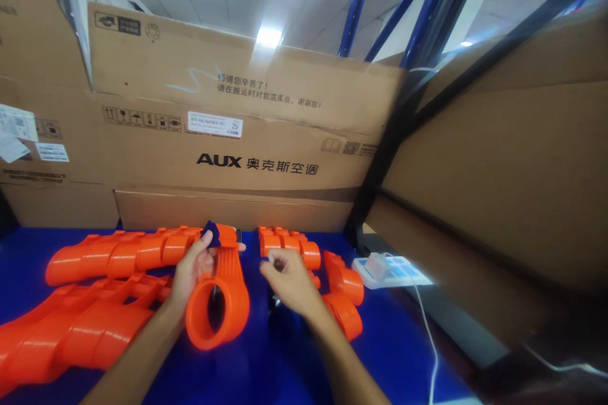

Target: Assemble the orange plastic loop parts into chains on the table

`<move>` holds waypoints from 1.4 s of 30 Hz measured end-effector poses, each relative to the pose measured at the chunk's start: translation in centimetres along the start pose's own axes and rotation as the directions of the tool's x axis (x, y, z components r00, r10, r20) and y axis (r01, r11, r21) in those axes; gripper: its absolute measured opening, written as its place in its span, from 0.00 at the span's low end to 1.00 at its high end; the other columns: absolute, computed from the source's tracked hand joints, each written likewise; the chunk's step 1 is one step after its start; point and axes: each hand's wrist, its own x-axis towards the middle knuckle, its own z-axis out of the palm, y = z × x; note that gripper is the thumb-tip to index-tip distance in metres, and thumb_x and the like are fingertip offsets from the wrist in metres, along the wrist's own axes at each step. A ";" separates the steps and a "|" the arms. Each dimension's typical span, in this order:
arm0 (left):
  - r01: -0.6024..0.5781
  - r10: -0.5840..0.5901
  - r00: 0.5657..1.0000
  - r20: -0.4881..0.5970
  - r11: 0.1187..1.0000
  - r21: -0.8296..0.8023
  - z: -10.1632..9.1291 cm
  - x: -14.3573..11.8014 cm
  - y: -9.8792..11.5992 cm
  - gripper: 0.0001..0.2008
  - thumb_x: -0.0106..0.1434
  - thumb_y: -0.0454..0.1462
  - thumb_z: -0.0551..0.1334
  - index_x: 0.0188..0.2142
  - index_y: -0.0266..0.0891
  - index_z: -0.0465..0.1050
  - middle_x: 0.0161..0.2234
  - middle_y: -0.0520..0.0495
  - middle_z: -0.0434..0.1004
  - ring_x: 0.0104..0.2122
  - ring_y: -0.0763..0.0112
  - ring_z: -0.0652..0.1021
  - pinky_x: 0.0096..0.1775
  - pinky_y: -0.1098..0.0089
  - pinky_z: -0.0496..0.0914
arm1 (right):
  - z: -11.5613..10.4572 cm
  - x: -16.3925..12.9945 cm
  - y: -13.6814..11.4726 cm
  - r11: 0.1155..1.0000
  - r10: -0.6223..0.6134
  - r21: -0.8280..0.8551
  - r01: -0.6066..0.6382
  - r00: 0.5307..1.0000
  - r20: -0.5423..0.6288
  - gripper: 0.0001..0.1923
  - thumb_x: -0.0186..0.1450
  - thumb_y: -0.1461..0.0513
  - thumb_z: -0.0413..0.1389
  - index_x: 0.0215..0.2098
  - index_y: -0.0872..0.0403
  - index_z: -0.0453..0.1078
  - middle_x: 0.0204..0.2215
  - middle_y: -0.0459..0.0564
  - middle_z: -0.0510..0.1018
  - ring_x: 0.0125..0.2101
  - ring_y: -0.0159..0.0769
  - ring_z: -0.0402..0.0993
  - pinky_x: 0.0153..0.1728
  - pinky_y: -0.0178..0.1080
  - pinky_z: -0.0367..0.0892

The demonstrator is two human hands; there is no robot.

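Observation:
In my left hand (197, 266) is an orange plastic tape dispenser (232, 294), held by its upper end with the round ring hanging down. A dark blue piece (213, 233) shows at its top, beside my thumb. My right hand (289, 278) is raised to the right of the dispenser, apart from it. Its fingers are curled with thumb and forefinger together; a small dark bit shows at the fingertips, too small to name. Below that hand a dark, shiny object (274, 302) is partly hidden.
Rows of orange dispensers lie on the blue surface (247, 373) at left (95, 323) and right (344, 310). A white power strip (394, 271) with a plug and cable (433, 348) sits at right. Cardboard (266, 126) stands behind; a dark rack post (384, 164) rises at right.

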 end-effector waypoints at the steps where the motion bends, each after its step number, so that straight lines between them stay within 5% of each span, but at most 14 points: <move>1: 0.013 -0.012 1.000 -0.013 1.000 0.016 -0.1 0.1 -0.3 0.24 0.62 0.47 0.64 0.51 0.34 0.75 0.37 0.38 0.85 0.36 0.53 0.84 0.37 0.62 0.78 | -0.1 0.2 0.0 0.995 0.011 0.095 -0.006 0.999 -0.051 0.14 0.60 0.61 0.53 0.19 0.52 0.54 0.16 0.38 0.56 0.20 0.27 0.53 0.21 0.32 0.48; 4: 0.038 -0.035 0.998 -0.046 0.997 0.066 0.1 0.2 -1.2 0.21 0.61 0.46 0.66 0.49 0.35 0.77 0.37 0.39 0.85 0.38 0.53 0.84 0.40 0.62 0.78 | 0.0 0.3 -0.5 0.939 0.044 0.344 -0.005 0.993 -0.105 0.17 0.63 0.55 0.55 0.22 0.52 0.56 0.19 0.39 0.59 0.21 0.28 0.55 0.22 0.31 0.53; 8: 0.053 -0.051 0.998 -0.019 0.995 0.080 0.8 0.2 -1.9 0.19 0.60 0.46 0.67 0.46 0.36 0.78 0.39 0.39 0.85 0.42 0.52 0.83 0.42 0.62 0.78 | 0.7 0.2 -1.3 0.876 0.040 0.483 -0.017 0.999 -0.037 0.20 0.64 0.48 0.58 0.26 0.51 0.58 0.23 0.39 0.63 0.23 0.29 0.58 0.26 0.31 0.60; 12: 0.068 -0.069 0.998 0.006 0.997 0.045 1.3 0.2 -1.9 0.19 0.62 0.48 0.66 0.44 0.34 0.78 0.40 0.37 0.84 0.44 0.52 0.83 0.44 0.61 0.77 | 1.2 0.1 -1.2 0.916 -0.063 0.396 0.067 0.998 -0.025 0.18 0.66 0.47 0.56 0.31 0.51 0.61 0.30 0.43 0.69 0.33 0.33 0.67 0.38 0.34 0.66; 18: -0.058 0.067 0.995 -0.078 0.992 0.108 1.4 -0.2 -2.0 0.16 0.59 0.41 0.70 0.45 0.38 0.76 0.44 0.41 0.83 0.44 0.58 0.82 0.46 0.65 0.76 | 1.2 0.2 -0.8 0.944 -0.140 0.288 0.158 0.987 -0.082 0.13 0.68 0.51 0.55 0.41 0.50 0.65 0.38 0.49 0.74 0.41 0.38 0.74 0.45 0.39 0.70; 24: -0.128 0.139 0.989 -0.046 0.974 0.186 1.5 0.0 -2.2 0.18 0.57 0.41 0.71 0.46 0.39 0.76 0.47 0.43 0.82 0.47 0.59 0.81 0.48 0.65 0.74 | 0.9 -0.2 -1.1 0.943 -0.200 0.254 0.215 0.976 -0.086 0.18 0.66 0.55 0.59 0.52 0.49 0.67 0.49 0.52 0.77 0.50 0.41 0.75 0.53 0.45 0.70; 34: -0.194 0.220 0.974 -0.051 0.932 0.307 1.7 -0.2 -2.2 0.20 0.56 0.41 0.72 0.48 0.41 0.75 0.49 0.43 0.79 0.46 0.60 0.79 0.39 0.70 0.74 | -0.2 -0.3 -1.7 0.949 -0.245 0.188 0.252 0.968 -0.062 0.17 0.66 0.56 0.60 0.53 0.49 0.71 0.51 0.52 0.78 0.52 0.43 0.75 0.55 0.47 0.69; 42: -0.217 0.260 0.961 -0.091 0.919 0.331 1.7 -0.1 -2.0 0.22 0.52 0.40 0.74 0.46 0.41 0.76 0.46 0.44 0.81 0.48 0.60 0.78 0.43 0.69 0.74 | -0.1 -0.3 -1.5 0.954 -0.243 0.170 0.246 0.969 -0.039 0.18 0.66 0.57 0.60 0.54 0.48 0.70 0.50 0.52 0.78 0.51 0.43 0.76 0.54 0.48 0.70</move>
